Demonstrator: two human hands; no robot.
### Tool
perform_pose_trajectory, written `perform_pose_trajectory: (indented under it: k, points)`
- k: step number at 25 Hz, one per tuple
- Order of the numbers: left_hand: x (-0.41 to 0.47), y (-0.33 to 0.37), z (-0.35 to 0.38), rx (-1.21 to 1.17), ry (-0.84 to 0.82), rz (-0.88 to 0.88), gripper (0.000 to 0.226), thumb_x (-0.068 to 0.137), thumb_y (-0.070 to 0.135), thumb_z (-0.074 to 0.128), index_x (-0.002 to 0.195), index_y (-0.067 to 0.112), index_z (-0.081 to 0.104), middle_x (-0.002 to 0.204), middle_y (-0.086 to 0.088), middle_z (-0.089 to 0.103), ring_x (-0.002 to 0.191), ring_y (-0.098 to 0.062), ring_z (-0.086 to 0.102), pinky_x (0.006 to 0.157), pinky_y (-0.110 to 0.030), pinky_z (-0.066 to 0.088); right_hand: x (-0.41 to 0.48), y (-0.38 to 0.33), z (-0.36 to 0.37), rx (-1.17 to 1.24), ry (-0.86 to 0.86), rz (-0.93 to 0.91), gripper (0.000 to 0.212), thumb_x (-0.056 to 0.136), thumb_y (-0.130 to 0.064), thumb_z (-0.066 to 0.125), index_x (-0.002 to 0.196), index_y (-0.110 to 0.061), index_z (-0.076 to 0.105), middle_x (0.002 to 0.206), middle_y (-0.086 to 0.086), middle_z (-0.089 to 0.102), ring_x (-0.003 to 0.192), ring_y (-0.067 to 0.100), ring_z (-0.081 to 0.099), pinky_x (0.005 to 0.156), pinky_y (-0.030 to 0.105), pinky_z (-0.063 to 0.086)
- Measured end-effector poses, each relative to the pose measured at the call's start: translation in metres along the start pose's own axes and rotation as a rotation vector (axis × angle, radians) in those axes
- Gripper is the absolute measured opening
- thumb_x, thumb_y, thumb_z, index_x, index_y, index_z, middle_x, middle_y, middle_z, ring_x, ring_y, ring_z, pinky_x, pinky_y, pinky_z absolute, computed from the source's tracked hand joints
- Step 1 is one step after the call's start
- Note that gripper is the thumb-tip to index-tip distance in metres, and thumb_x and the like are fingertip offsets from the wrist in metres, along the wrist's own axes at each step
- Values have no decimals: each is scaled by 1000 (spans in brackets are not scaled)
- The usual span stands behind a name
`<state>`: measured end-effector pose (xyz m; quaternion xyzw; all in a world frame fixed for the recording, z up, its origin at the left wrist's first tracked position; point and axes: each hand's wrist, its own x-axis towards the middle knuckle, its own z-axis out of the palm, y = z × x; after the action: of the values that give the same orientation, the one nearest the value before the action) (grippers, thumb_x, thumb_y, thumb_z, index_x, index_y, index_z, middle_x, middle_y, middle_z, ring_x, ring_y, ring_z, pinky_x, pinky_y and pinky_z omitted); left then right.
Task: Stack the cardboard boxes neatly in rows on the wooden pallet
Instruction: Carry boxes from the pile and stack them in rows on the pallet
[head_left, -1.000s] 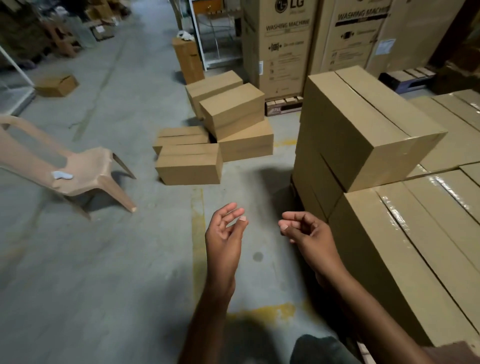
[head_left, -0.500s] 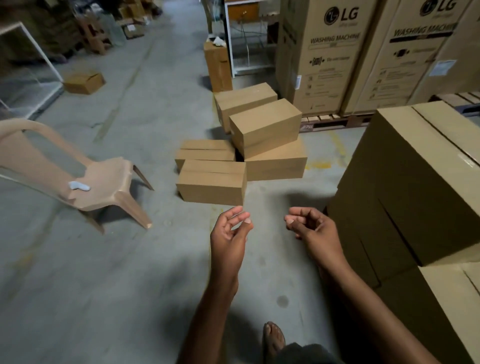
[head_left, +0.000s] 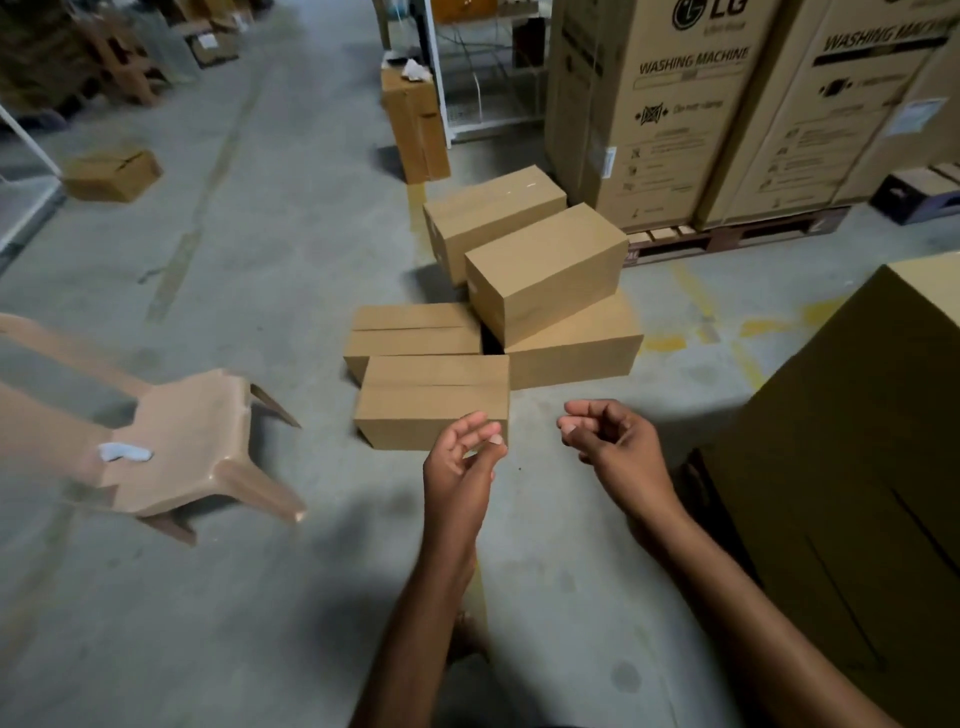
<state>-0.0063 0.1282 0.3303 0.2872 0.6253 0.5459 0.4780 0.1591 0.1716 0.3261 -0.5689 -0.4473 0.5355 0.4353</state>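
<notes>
head: smooth rectangular cardboard boxes (head_left: 431, 402) on matte concrete floor (head_left: 260, 260).

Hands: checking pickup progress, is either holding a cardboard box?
No, the left hand and the right hand are both empty, fingers loosely curled.

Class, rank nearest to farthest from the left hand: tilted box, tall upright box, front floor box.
1. The front floor box, just beyond the left hand.
2. The tilted box, raised, farther back and right.
3. The tall upright box, far back down the aisle.
</notes>
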Motion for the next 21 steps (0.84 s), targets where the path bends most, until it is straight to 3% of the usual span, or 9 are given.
perform_pose_trajectory:
  k: [5, 11, 15, 18, 21]
  points:
    - [120, 29, -38, 22, -85, -49, 27, 96, 11, 68, 118, 26, 67, 110, 8, 76, 105, -11, 72, 74, -16, 50, 75, -19, 78, 3, 67, 35, 18, 95, -7, 71, 111, -15, 72, 96, 3, 77, 85, 3, 71, 72, 11, 52]
    - [260, 25, -60, -26, -5, -207, 24, 97, 13, 68, 116, 27, 66, 113, 7, 74, 99, -7, 73, 77, -26, 50, 189, -19, 141, -112, 42, 114, 20, 96, -4, 68, 116, -9, 70, 98, 8, 74, 78, -5, 67, 70, 7, 49]
    - [362, -16, -59, -66, 94, -313, 25, 97, 9, 67, 116, 25, 66, 114, 4, 73, 99, -11, 71, 75, -24, 50, 299, 19, 176, -215, -15, 181, 19, 96, -4, 68, 113, -12, 70, 100, 7, 74, 80, -5, 67, 75, 10, 52]
    - [435, -63, -56, -65, 171, -404, 25, 96, 5, 66, 108, 27, 65, 113, 1, 71, 101, -17, 69, 75, -25, 51, 385, 70, 201, -357, -49, 244, 18, 94, -9, 71, 107, -21, 70, 97, -2, 74, 90, 4, 69, 87, 29, 56]
    - [502, -122, -59, -69, 243, -529, 30, 93, 1, 66, 106, 28, 62, 113, -4, 69, 99, -20, 65, 69, -28, 51, 467, 130, 227, -586, -139, 277, 22, 93, -18, 72, 114, -23, 68, 110, -6, 71, 97, 10, 66, 84, 30, 54]
